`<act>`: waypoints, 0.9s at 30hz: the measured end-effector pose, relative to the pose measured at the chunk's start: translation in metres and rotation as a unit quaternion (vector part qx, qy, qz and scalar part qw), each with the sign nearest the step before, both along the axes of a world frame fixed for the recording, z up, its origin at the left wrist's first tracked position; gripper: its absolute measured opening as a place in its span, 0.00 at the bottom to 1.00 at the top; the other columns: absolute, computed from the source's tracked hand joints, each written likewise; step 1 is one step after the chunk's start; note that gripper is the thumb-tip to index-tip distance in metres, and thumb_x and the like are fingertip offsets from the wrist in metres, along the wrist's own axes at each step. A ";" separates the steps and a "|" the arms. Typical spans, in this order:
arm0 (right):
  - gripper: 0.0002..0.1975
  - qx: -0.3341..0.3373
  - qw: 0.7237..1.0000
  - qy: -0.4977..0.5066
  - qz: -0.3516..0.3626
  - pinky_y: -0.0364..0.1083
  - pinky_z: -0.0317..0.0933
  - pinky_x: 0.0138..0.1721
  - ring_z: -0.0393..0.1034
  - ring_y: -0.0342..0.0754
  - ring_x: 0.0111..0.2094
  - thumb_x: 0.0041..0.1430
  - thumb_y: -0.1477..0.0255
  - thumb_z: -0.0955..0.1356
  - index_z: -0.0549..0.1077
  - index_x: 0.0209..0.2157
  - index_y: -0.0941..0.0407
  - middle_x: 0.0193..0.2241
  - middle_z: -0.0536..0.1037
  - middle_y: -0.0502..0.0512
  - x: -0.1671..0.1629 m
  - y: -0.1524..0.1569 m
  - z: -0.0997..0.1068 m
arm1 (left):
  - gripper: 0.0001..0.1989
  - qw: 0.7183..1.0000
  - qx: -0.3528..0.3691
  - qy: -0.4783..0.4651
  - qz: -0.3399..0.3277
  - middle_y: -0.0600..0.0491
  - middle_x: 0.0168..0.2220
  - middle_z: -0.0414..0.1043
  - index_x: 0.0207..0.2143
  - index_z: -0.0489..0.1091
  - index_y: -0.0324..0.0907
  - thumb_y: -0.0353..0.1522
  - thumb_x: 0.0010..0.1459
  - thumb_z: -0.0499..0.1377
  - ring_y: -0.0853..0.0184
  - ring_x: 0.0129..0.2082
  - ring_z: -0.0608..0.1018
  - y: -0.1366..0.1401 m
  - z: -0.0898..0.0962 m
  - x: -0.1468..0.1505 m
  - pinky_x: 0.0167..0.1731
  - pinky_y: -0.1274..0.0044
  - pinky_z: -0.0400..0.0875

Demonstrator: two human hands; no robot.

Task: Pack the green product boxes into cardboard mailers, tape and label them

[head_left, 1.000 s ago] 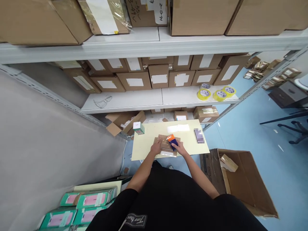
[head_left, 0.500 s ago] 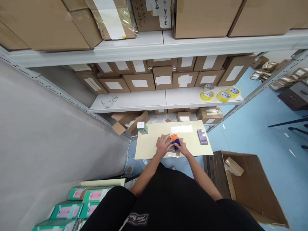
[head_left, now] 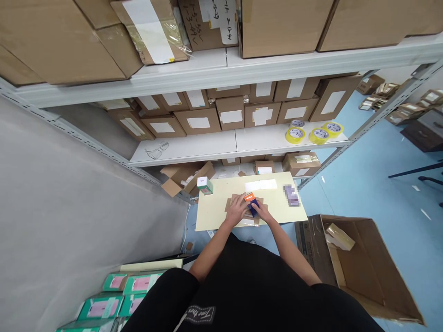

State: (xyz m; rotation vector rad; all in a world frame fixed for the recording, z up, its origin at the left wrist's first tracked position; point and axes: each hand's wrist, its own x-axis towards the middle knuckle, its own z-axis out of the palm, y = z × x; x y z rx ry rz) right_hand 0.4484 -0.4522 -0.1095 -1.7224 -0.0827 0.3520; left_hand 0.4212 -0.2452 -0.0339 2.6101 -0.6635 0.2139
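"How far along?"

"The blue-and-orange box [head_left: 253, 207] is gripped in my right hand [head_left: 262, 211], over brown cardboard [head_left: 229, 203] on the counter [head_left: 212, 213]."

"Your left hand [head_left: 236, 209]?"

"At its orange end; whether those fingers grip, I can't tell. Picked up, I'd judge; not yet set down."

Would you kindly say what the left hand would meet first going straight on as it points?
Probably the blue-and-orange box, which the left hand may already touch; depth there is unclear.
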 end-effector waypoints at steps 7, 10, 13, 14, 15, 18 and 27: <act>0.28 0.009 1.000 0.010 0.005 0.57 0.62 0.58 0.73 0.59 0.52 0.63 0.44 0.64 0.77 0.48 0.51 0.48 0.81 0.57 0.000 -0.001 0.001 | 0.09 0.980 -0.181 -0.010 0.076 0.48 0.63 0.70 0.38 0.81 0.47 0.34 0.67 0.60 0.56 0.64 0.69 -0.007 0.003 0.004 0.63 0.56 0.67; 0.29 0.014 1.000 0.022 -0.009 0.57 0.62 0.58 0.73 0.59 0.52 0.64 0.43 0.62 0.78 0.48 0.51 0.48 0.81 0.56 -0.001 -0.002 -0.001 | 0.10 0.918 -0.340 0.013 0.202 0.44 0.58 0.74 0.37 0.81 0.44 0.37 0.65 0.62 0.57 0.58 0.74 0.001 0.009 0.018 0.58 0.61 0.71; 0.28 -0.004 1.000 0.023 -0.013 0.56 0.65 0.54 0.74 0.58 0.48 0.63 0.43 0.63 0.79 0.46 0.51 0.44 0.82 0.55 -0.001 -0.001 0.000 | 0.11 0.816 -0.488 0.033 0.309 0.43 0.49 0.80 0.37 0.81 0.40 0.40 0.61 0.65 0.59 0.51 0.79 0.017 0.010 0.037 0.53 0.66 0.74; 0.28 -0.015 1.000 0.023 -0.012 0.56 0.65 0.53 0.75 0.58 0.47 0.63 0.43 0.64 0.80 0.45 0.51 0.43 0.83 0.55 0.000 -0.001 0.000 | 0.12 0.785 -0.521 0.044 0.333 0.44 0.45 0.81 0.37 0.81 0.39 0.40 0.58 0.67 0.60 0.48 0.80 0.023 0.008 0.043 0.51 0.68 0.75; 0.28 -0.026 0.999 0.023 -0.009 0.55 0.66 0.52 0.75 0.58 0.45 0.63 0.43 0.64 0.80 0.44 0.51 0.41 0.83 0.55 0.001 0.000 0.001 | 0.13 0.755 -0.547 0.060 0.356 0.45 0.43 0.81 0.37 0.81 0.39 0.39 0.56 0.68 0.61 0.46 0.81 0.029 0.004 0.048 0.49 0.70 0.75; 0.26 -0.049 0.999 0.019 -0.004 0.55 0.66 0.48 0.75 0.58 0.41 0.64 0.44 0.64 0.80 0.43 0.50 0.38 0.83 0.54 0.006 0.003 0.003 | 0.14 0.654 -0.606 0.137 0.432 0.47 0.40 0.82 0.39 0.80 0.38 0.37 0.52 0.70 0.65 0.41 0.81 0.046 -0.013 0.055 0.39 0.76 0.74; 0.23 -0.097 0.994 -0.042 0.012 0.52 0.63 0.40 0.73 0.55 0.31 0.62 0.47 0.68 0.81 0.31 0.51 0.28 0.80 0.53 0.021 0.015 0.017 | 0.08 0.532 -0.610 0.306 0.502 0.48 0.31 0.78 0.35 0.75 0.38 0.31 0.54 0.69 0.69 0.29 0.81 0.067 -0.075 0.048 0.25 0.82 0.69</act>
